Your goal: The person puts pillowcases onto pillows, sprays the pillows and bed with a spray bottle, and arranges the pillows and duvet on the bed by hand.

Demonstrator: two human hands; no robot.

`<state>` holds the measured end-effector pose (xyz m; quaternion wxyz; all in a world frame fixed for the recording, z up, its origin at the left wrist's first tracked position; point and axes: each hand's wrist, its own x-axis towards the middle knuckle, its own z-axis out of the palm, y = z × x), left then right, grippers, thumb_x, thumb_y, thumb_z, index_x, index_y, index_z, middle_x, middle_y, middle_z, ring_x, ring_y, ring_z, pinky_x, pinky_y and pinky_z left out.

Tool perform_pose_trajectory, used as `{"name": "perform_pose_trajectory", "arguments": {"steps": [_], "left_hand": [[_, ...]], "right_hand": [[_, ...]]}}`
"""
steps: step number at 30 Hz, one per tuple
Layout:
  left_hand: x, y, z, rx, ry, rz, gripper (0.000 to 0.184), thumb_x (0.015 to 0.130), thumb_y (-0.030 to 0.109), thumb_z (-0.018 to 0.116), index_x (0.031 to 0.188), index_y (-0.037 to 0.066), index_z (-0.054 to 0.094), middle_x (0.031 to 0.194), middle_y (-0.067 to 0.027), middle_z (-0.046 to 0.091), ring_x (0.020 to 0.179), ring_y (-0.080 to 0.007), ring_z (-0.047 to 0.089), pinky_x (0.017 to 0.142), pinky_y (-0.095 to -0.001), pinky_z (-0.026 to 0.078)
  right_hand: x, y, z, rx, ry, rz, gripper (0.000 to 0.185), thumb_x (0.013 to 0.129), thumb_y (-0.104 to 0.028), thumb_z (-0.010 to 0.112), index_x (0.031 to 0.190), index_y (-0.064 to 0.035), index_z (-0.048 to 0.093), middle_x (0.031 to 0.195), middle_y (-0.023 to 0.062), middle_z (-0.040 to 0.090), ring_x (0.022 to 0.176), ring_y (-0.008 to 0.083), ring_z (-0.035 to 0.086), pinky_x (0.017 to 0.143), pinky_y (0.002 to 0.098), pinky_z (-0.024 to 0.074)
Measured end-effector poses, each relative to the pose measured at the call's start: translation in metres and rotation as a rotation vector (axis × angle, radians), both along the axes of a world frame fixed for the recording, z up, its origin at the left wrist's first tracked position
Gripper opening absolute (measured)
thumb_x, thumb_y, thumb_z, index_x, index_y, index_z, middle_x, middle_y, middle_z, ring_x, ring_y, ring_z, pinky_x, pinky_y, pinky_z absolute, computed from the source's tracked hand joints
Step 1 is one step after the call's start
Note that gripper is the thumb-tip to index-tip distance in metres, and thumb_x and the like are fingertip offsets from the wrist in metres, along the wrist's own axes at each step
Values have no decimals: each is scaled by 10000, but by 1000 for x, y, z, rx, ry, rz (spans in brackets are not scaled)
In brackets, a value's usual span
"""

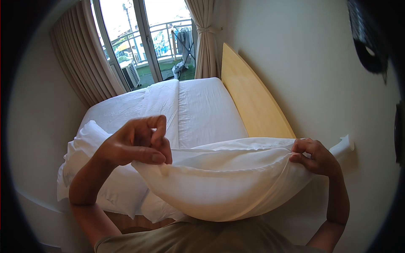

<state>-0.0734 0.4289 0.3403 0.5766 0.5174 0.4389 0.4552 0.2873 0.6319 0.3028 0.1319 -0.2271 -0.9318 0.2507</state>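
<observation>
- Here we are, both hands up and the white cloth (223, 189) strung between them, sagging in a deep curve just above the wearer's lap!
- Left hand (141, 141): thumb and curled fingers look closed on the cloth's near corner, though the exact contact is partly hidden; the index finger crooks up free.
- Right hand (314, 157): thumb and fingers clamp firmly on the other end, well apart from the left.
- The step in hand, as I read it, is spreading the cloth's mouth; the next move seems to call for even tension and a firm pinch at both corners.
- And it's a container, by the look of it: a pillowcase-like pouch, two edges parted between the hands. Its depth is out of sight, so I can't tell whether anything sits inside.
- Below the left hand, rumpled white pillows (120, 189) crowd in.
- Beyond both hands stretches the bed (206, 111), white-sheeted, its wooden headboard (253, 95) rising past the right hand's inner side.
</observation>
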Motion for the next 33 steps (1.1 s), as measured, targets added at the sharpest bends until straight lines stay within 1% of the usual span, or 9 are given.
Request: {"name": "perform_pose_trajectory", "arguments": {"steps": [3, 6, 9, 11, 18, 21, 25, 30, 33], "left_hand": [[-15, 12, -18, 112, 67, 45, 258, 752, -20, 685, 697, 69, 449, 735, -98, 622, 716, -137, 618, 599, -239, 469], [-15, 16, -24, 217, 1057, -17, 121, 769, 85, 681, 749, 77, 562, 711, -29, 586, 686, -164, 590, 630, -287, 464], [-2, 5, -30, 537, 1270, -104, 95, 744, 68, 678, 812, 85, 614, 876, -40, 577, 845, -221, 548, 754, -329, 455], [1, -9, -26, 569, 1281, -159, 141, 741, 39, 660, 875, 81, 643, 929, -39, 566, 915, -216, 525, 824, -334, 431], [10, -45, -54, 602, 1513, 150, 275, 734, 144, 694, 996, 115, 616, 903, -15, 613, 898, -158, 591, 940, -463, 263], [-23, -15, -76, 753, 1540, 130, 180, 735, 63, 662, 898, 106, 596, 854, -16, 626, 830, -169, 606, 944, -439, 276], [-74, 48, -50, 887, 1571, 390, 131, 738, -25, 604, 834, 58, 568, 751, -66, 610, 749, -227, 610, 974, -432, 260], [-82, 68, -15, 923, 1161, 707, 64, 831, 38, 577, 839, -25, 572, 719, -119, 613, 644, -282, 573, 750, -338, 458], [-65, 39, -15, 748, 1254, 639, 118, 851, 60, 569, 860, -58, 565, 698, -142, 600, 589, -273, 552, 592, -289, 460]], "right_hand": [[2, -5, 3, -83, -6, -86, 201, 848, -209, 636, 782, -56, 522, 637, 63, 544, 589, 200, 503, 619, 334, 425], [-2, -15, 2, -127, 30, -180, 190, 839, -207, 647, 794, -71, 523, 657, 54, 560, 620, 172, 531, 626, 326, 441], [11, -22, -6, 28, 69, -139, 246, 772, -246, 715, 899, -98, 564, 752, 41, 598, 704, 172, 579, 673, 334, 466], [27, -34, -4, 339, 18, 89, 370, 709, -255, 742, 1027, -123, 608, 892, 32, 625, 848, 200, 606, 799, 383, 463], [44, -51, -44, 600, 18, -183, 308, 731, -207, 694, 1028, -133, 654, 1059, 9, 635, 1014, 164, 595, 1040, 526, 247], [27, -15, -33, 706, 57, -156, 92, 755, -59, 625, 813, -129, 643, 847, -5, 665, 929, 158, 628, 1028, 583, 217], [-12, 58, 5, 958, 114, -262, 115, 789, -53, 572, 871, -99, 640, 779, 51, 653, 786, 184, 622, 1008, 558, 258], [-45, 93, 44, 1040, 269, -458, 157, 878, -91, 500, 955, -113, 636, 651, 38, 594, 694, 170, 590, 975, 503, 292], [-54, 104, 38, 1069, 292, -402, 140, 878, -93, 503, 939, -121, 626, 621, 16, 569, 683, 160, 575, 957, 494, 299]]}}
